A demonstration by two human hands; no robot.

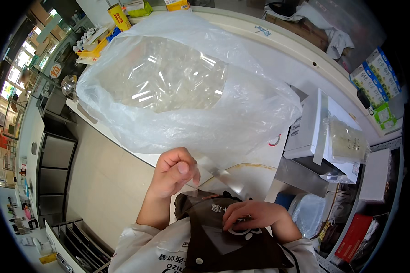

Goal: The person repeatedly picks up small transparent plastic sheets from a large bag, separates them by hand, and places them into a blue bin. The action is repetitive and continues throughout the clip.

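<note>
My left hand (177, 172) is raised near the front edge of the white table, fingers curled, with a thin piece of clear plastic between thumb and fingers. A blurred clear plastic sheet or film (225, 179) stretches from near that hand down to the right. My right hand (251, 216) is lower, in front of my dark apron, its fingers bent beside or on transparent plastic; its exact hold is unclear. Beyond both hands lies a large translucent white plastic bag (164, 128), spread open, with many shiny clear plastic pieces (167, 78) inside.
A white microwave (311, 136) with a plastic-wrapped pack (348, 140) on it stands at the right. A roll of tape (275, 140) lies near the bag. A yellow tray (95, 51) and a yellow roll (119, 17) are at the back left. Shelves line the lower right.
</note>
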